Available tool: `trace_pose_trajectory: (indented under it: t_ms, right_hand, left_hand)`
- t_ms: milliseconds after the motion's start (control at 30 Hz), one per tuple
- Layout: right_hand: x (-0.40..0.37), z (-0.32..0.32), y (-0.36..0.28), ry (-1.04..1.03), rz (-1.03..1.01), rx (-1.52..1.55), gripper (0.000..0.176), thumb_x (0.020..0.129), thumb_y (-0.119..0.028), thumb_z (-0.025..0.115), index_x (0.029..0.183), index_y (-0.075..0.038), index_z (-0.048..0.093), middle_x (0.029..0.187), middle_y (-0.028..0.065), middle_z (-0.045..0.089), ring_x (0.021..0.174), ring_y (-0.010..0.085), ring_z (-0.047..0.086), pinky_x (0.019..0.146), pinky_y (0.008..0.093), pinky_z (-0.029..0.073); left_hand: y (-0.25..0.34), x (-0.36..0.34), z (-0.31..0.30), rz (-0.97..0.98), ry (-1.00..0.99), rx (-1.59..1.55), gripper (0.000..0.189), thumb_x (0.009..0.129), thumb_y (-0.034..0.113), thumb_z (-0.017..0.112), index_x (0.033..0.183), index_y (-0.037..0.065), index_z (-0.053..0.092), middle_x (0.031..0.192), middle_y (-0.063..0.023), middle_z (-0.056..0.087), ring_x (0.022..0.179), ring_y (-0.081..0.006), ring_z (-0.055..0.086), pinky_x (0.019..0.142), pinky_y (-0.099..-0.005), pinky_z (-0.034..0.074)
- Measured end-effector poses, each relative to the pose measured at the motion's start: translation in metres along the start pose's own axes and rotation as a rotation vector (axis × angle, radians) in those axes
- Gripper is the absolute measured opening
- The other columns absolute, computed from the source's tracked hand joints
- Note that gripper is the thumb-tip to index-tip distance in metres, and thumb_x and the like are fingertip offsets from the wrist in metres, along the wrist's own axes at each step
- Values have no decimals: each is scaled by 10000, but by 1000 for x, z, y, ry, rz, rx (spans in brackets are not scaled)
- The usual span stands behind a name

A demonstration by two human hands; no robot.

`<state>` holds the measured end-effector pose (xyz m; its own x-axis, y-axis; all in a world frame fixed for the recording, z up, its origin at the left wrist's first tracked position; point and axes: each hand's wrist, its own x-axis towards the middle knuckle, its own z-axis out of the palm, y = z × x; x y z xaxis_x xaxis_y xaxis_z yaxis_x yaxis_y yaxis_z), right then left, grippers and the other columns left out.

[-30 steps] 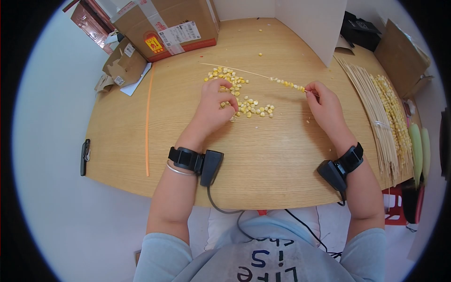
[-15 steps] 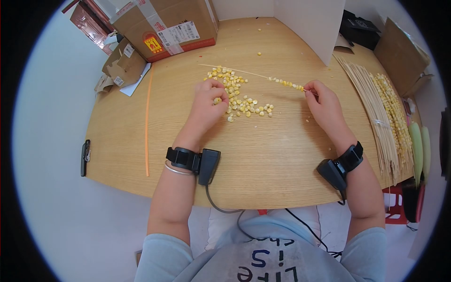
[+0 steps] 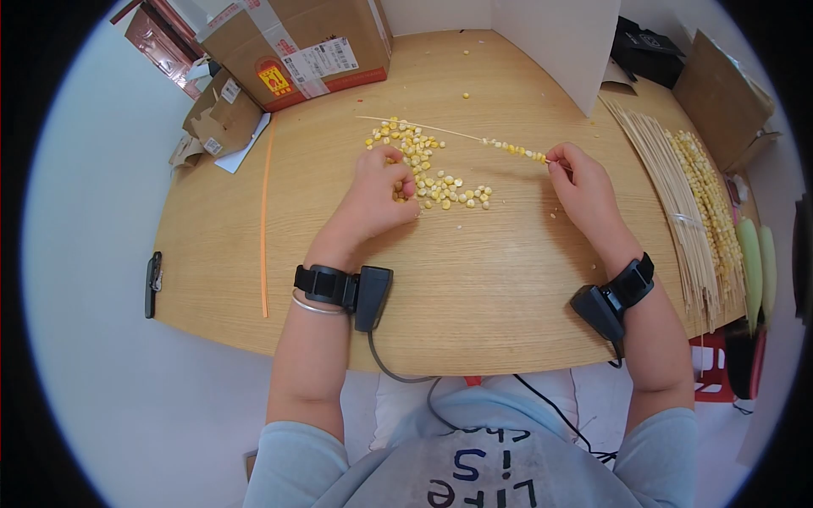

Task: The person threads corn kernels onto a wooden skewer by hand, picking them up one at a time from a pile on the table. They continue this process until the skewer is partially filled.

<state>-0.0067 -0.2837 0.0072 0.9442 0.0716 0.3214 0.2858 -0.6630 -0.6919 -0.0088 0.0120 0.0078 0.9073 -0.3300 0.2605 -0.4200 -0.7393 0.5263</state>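
A loose pile of yellow corn kernels [image 3: 445, 188] lies on the table. At its left edge is my left hand [image 3: 377, 190], fingers bent and thumb apart from them, with kernels showing in the gap; I see nothing gripped. My right hand [image 3: 584, 182] pinches the right end of a thin wooden skewer [image 3: 453, 132]. Several kernels [image 3: 512, 150] are threaded on the skewer near that hand, while its bare pointed end reaches left above the pile.
At right lie a bundle of bare skewers [image 3: 665, 186], filled kernel skewers [image 3: 705, 190] and green corn ears [image 3: 749, 262]. Cardboard boxes [image 3: 339, 34] stand at the back left, a white panel [image 3: 555, 51] at the back. An orange strip [image 3: 266, 229] runs along the left.
My left hand has shifted slightly toward me along the pile, and its thumb has moved away from the fingers. The right hand and skewer have stayed nearly still.
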Motion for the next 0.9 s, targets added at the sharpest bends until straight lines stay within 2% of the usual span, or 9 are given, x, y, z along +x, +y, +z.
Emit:
trace_pose_trajectory:
  t_ms: [233,367,567,667,733,767,833,867,900]
  right_hand:
    - [0,1,1,-1,4,11,125,879,-112,541,935,-6,576,783,146,623,698,261,592,638,347,462]
    - [0,1,1,-1,1,6,124,878,-111,543,936,-7,576,779,146,621,695,259,591,638,345,463]
    - [0,0,-2,-9,16,3,121,877,-107,544,935,-6,576,772,146,618,690,260,589,633,348,461]
    - [0,0,0,-7,1,-4,122,877,-107,544,935,-4,575,773,147,620,689,264,589,632,350,461]
    - [0,1,2,11,-15,1,123,876,-108,544,934,-4,575,776,148,620,691,266,589,633,350,461]
    - [0,1,1,12,-15,2,123,876,-108,544,934,-4,575,776,148,620,691,266,589,633,350,461]
    - [0,0,1,13,-7,11,124,875,-110,545,933,-4,575,777,148,621,695,266,592,636,349,462]
    - [0,0,0,12,-6,11,124,875,-110,545,933,-4,575,777,148,621,695,266,592,636,349,462]
    - [-1,-1,-1,6,3,12,125,875,-111,545,932,-5,576,778,149,622,698,265,594,637,348,463]
  left_hand:
    - [-2,-2,-6,13,-23,-12,96,693,107,673,757,97,602,1337,-147,411,1277,-345,321,1055,-408,288]
    - [-6,-2,-11,11,-51,2,94,695,107,681,768,100,622,1331,-148,416,1268,-346,337,1048,-410,299]
    - [-6,-1,-4,3,28,-11,98,697,117,688,767,89,625,1301,-147,442,1246,-338,357,1043,-407,306]
    - [-18,3,3,16,84,21,90,712,120,676,765,74,620,1227,-139,487,1193,-299,411,1000,-386,346]
    - [-31,8,6,-18,322,-136,81,741,113,656,783,60,613,1049,-82,567,1001,-200,525,864,-318,426]
    - [-28,8,3,-18,321,-135,81,741,113,656,783,60,613,1049,-82,567,1001,-200,525,864,-318,426]
    - [-22,7,-4,-388,426,-568,86,770,114,644,813,49,608,888,-15,586,804,-103,541,711,-245,441]
    - [-23,7,-4,-389,425,-568,86,770,114,644,813,49,608,888,-15,586,804,-103,541,711,-245,441]
    - [-24,8,-3,-370,462,-628,93,770,102,646,823,33,610,822,-7,586,753,-84,539,669,-227,442]
